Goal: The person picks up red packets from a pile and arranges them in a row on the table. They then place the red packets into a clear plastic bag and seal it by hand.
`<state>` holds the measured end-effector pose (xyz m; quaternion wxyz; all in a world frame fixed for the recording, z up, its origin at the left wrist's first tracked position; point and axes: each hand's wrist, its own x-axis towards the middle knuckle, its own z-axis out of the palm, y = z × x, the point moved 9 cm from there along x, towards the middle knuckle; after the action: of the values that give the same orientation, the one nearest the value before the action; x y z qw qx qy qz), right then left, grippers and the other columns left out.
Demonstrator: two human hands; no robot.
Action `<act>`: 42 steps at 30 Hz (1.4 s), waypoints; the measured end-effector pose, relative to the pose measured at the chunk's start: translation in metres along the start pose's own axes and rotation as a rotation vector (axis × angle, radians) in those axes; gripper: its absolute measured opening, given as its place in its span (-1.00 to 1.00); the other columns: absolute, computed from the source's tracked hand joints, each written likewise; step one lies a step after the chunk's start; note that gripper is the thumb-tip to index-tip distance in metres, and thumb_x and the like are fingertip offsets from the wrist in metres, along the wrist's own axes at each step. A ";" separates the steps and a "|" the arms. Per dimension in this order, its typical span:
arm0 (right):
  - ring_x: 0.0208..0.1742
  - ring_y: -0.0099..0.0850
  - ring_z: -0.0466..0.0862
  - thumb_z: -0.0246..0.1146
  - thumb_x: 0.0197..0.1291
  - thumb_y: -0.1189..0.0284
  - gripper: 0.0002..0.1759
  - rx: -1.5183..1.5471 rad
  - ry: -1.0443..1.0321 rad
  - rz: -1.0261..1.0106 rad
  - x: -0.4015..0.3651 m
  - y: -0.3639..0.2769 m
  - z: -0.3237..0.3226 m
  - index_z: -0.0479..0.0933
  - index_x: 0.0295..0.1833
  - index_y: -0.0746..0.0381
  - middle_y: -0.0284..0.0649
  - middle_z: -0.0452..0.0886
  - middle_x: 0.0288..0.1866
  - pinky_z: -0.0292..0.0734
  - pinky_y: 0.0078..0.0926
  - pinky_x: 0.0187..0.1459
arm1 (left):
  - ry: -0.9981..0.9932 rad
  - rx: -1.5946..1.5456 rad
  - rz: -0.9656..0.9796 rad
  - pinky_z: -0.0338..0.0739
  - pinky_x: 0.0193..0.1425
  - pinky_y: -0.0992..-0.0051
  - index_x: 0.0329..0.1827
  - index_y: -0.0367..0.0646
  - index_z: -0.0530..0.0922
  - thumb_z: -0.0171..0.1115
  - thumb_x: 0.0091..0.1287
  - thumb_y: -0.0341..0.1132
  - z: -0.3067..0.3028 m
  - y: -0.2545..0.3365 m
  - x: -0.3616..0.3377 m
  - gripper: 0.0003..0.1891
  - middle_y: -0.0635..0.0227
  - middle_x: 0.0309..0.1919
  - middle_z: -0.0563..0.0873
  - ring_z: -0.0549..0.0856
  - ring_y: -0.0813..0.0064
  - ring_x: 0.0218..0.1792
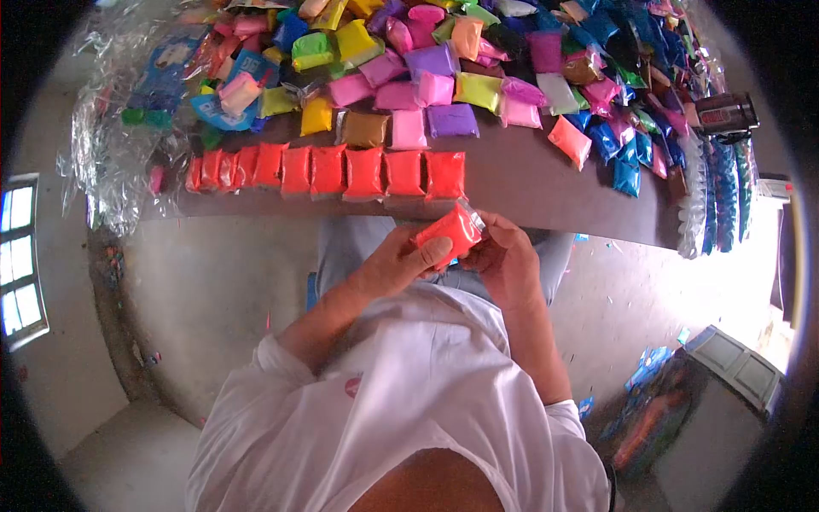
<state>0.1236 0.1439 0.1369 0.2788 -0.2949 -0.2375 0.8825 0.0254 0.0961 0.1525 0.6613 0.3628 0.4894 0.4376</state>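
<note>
My left hand is closed round a red packet, its thumb lying across the front. At the packet's upper right end, the fingers of my right hand are pressed together on its clear plastic edge. Both hands are above my lap, just in front of the table edge. Behind them, a row of several red packets runs leftward along the near side of the brown table. The undersides of the held packet and some of my fingertips are hidden.
Many coloured packets are heaped across the back of the table. Crumpled clear plastic hangs at the left end. A dark cylindrical object and strips of clear and blue packaging are at the right end.
</note>
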 end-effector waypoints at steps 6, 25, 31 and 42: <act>-0.31 -0.49 0.59 0.05 0.31 0.16 -0.54 -0.081 0.083 -0.006 -0.003 0.004 -0.005 0.48 0.05 0.34 -0.25 0.60 -0.25 0.54 -0.53 -0.34 | -0.071 0.055 -0.022 0.25 -0.54 0.65 -0.35 -0.15 0.53 0.09 0.31 0.14 0.006 -0.004 0.000 -0.53 0.56 -0.57 0.48 0.39 0.75 -0.56; -0.43 -0.56 0.59 0.14 0.31 0.38 -0.74 -0.288 0.309 -0.289 -0.015 -0.008 -0.026 0.52 -0.05 0.37 -0.28 0.61 -0.30 0.55 -0.57 -0.44 | -0.018 0.052 -0.099 0.26 -0.53 0.68 -0.28 -0.17 0.54 0.07 0.34 0.14 0.005 -0.013 0.004 -0.52 0.57 -0.57 0.48 0.40 0.77 -0.57; -0.42 -0.59 0.55 0.15 0.30 0.39 -0.75 -0.162 0.292 -0.281 -0.019 -0.008 -0.025 0.53 -0.07 0.37 -0.30 0.60 -0.32 0.50 -0.60 -0.42 | -0.022 0.088 -0.132 0.33 -0.49 0.69 -0.27 -0.20 0.56 0.07 0.30 0.21 0.003 -0.015 0.002 -0.45 0.55 -0.50 0.54 0.47 0.74 -0.50; -0.31 -0.61 0.56 0.26 0.21 0.44 -0.81 -0.265 0.081 -0.228 -0.019 -0.011 -0.020 0.49 -0.13 0.31 -0.35 0.58 -0.28 0.48 -0.67 -0.26 | 0.096 0.061 -0.089 0.23 -0.61 0.67 -0.40 -0.16 0.54 -0.10 0.37 0.22 -0.004 -0.015 0.004 -0.43 0.52 -0.63 0.49 0.41 0.73 -0.62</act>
<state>0.1532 0.1458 0.1365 0.3449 -0.3356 -0.3722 0.7937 0.0253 0.0953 0.1366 0.6444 0.3394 0.5494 0.4095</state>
